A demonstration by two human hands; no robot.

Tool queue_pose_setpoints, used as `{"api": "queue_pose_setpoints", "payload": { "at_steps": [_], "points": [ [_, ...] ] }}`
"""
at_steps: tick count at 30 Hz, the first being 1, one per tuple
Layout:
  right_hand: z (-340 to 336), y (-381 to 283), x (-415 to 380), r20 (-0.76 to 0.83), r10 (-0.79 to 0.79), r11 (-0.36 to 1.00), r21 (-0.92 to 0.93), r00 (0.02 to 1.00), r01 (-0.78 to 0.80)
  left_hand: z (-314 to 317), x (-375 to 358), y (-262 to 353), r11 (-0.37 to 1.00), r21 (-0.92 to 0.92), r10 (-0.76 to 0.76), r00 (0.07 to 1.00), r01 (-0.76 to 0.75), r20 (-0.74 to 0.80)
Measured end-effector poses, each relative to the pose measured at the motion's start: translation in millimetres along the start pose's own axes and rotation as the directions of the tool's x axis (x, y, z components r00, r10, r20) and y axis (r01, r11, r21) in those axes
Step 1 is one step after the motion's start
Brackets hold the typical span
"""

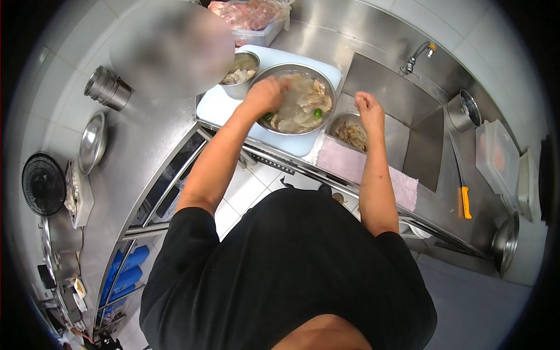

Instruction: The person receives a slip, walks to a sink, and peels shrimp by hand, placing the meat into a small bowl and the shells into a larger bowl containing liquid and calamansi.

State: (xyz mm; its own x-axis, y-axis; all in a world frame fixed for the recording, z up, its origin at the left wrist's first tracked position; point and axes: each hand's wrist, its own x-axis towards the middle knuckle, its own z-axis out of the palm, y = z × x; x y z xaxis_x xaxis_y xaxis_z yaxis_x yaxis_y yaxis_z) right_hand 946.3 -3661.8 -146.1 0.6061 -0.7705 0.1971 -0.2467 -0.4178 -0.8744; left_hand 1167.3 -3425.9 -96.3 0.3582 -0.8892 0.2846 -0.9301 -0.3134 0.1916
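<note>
A large round metal bowl (332, 93) holds cloudy water, pale slices of what look like meat or seafood and green round pieces. Over its left side hovers my left hand (268, 95), fingers curled together; whatever they grip is hidden. My right hand (369, 109) is raised above a smaller metal bowl (333, 123) of brownish scraps at the sink's left edge. Its fingers are pinched, and I cannot make out anything in them. Left of the big bowl stands a deep metal pot (238, 90) with pale pieces inside. Both rest on a white cutting board (211, 108).
A pink towel (344, 160) lies along the counter's front edge. To the right are the sink (423, 146), a faucet (411, 63), a yellow-handled knife (465, 198) and a plastic container (496, 154). Bagged raw meat (251, 14) sits in a tub behind.
</note>
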Motion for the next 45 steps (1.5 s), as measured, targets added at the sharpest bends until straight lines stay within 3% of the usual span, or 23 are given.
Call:
{"api": "queue_pose_setpoints", "payload": {
  "at_steps": [3,6,9,11,14,17,18,20,21,23,24,27,33,35,38,42,45],
  "points": [
    [-5,36,-3,0.009,0.171,0.869,-0.473,0.985,-0.147,13,-12,15,0.99,0.14,-0.055,0.983,0.031,0.174],
    [-8,28,-11,0.019,0.078,0.725,-0.687,0.997,-0.043,25,-10,14,0.985,0.034,-0.169,0.979,0.167,0.11],
    [0,-18,-7,-0.034,-0.308,0.814,-0.526,0.951,0.245,-18,-8,37,0.961,-0.111,-0.242,0.966,0.252,0.092],
    [11,-66,-17,0.057,-0.482,0.764,-0.462,0.874,0.451,-20,-7,33,0.962,-0.136,-0.226,0.969,0.239,0.101],
    [37,-100,-25,0.281,-0.551,0.583,-0.544,0.786,0.604,-6,-5,21,0.979,-0.111,-0.155,0.976,0.173,0.151],
    [55,-116,-24,0.507,-0.381,0.377,-0.679,0.773,0.63,3,-11,16,0.991,-0.047,-0.118,0.983,0.126,0.138],
    [56,-120,-22,0.513,-0.417,0.355,-0.668,0.75,0.654,-1,-13,19,0.993,-0.024,-0.112,0.986,0.116,0.122],
    [53,-127,-21,0.523,-0.479,0.311,-0.65,0.705,0.694,-12,-14,18,0.879,-0.357,-0.267,0.947,0.316,0.181],
    [53,-129,-18,0.498,-0.489,0.466,-0.544,0.716,0.698,-21,-13,20,0.766,-0.504,-0.329,0.917,0.4,0.227],
    [55,-134,-11,0.452,-0.494,0.716,-0.273,0.743,0.643,-28,-10,22,0.536,-0.73,-0.333,0.9,0.425,0.28],
    [56,-137,-12,0.453,-0.481,0.754,-0.223,0.751,0.618,-32,-10,23,0.398,-0.812,-0.328,0.893,0.427,0.308],
    [55,-146,-14,0.443,-0.422,0.848,-0.116,0.791,0.518,-43,-7,32,0.366,-0.82,-0.315,0.888,0.44,0.336],
    [50,-149,-18,0.478,-0.257,0.932,-0.107,0.84,0.346,-51,-5,47,0.453,-0.789,-0.291,0.906,0.415,0.309],
    [51,-145,-17,0.452,-0.258,0.95,-0.041,0.854,0.309,-47,-3,44,0.377,-0.844,-0.238,0.921,0.38,0.309],
    [54,-134,-12,0.473,-0.132,0.989,0.127,0.871,0.081,-42,-2,37,0.31,-0.885,-0.175,0.936,0.347,0.306],
    [52,-127,-10,0.471,-0.135,0.981,0.189,0.872,0.05,-40,-4,39,0.184,-0.928,-0.152,0.943,0.323,0.298],
    [52,-123,-10,0.477,-0.136,0.962,0.273,0.868,0.0,-32,-8,39,0.002,-0.967,-0.152,0.956,0.256,0.252]
  ]
}}
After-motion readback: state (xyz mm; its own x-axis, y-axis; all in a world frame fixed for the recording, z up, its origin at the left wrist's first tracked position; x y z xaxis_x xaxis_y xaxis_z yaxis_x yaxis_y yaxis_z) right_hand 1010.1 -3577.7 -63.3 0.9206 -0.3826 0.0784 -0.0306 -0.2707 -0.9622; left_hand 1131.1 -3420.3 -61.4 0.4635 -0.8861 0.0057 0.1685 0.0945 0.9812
